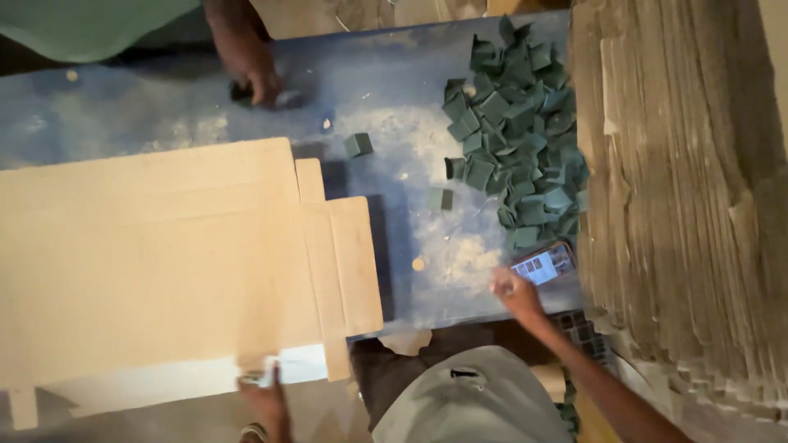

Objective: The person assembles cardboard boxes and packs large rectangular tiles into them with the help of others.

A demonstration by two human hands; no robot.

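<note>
A big flat sheet of brown cardboard was laid across the left part of a blue worktop. Its near edge was pinched by the left hand, low in the picture, with the fingers closed on the board and the thumb up against it. How tightly the edge was gripped could not be told, as the hand was partly cut off by the picture's lower edge.

The right hand was stretched out over the near right side of the worktop. Its fingers were curled in loosely, and it could not be told if anything small was held in them. A phone with a lit screen was lying just beside that hand, close to the fingertips.

A heap of small dark green blocks was piled beyond the phone. A few single green blocks were lying apart from the heap, nearer the cardboard. A tall stack of folded cardboard was seen along the right side.

At the far edge, another person's hand was pressed down on a dark thing on the worktop
</note>
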